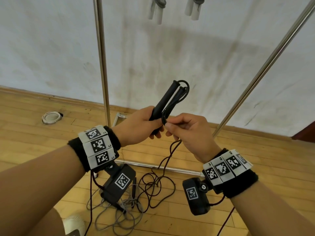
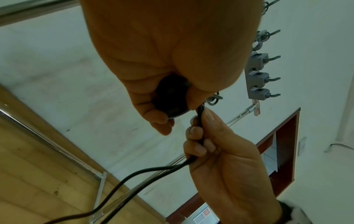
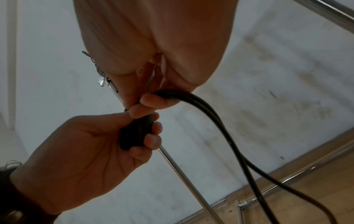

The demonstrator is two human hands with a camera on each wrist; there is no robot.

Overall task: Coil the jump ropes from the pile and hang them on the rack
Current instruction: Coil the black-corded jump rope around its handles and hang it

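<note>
My left hand [image 1: 146, 124] grips the two black handles [image 1: 166, 99] of a jump rope, held together and pointing up and away. Right beside it my right hand [image 1: 179, 128] pinches the black cord [image 1: 167, 120] just below the handles; two strands run on from its fingers [image 3: 220, 121] down to the floor [image 1: 163, 160]. In the left wrist view the handles' butt end [image 2: 171, 98] shows inside my left fist and my right hand [image 2: 210, 144] is curled round the cord [image 2: 145, 171]. A tangled pile of black and grey ropes [image 1: 133, 201] lies on the wood floor below my wrists.
The chrome rack's upright pole [image 1: 102, 65] stands behind my hands, a slanted pole [image 1: 265, 65] at right, its base rail [image 1: 153, 165] on the floor. Coiled grey-handled ropes [image 1: 157, 9] hang at the top. A white coil [image 1: 51, 117] lies by the wall at left.
</note>
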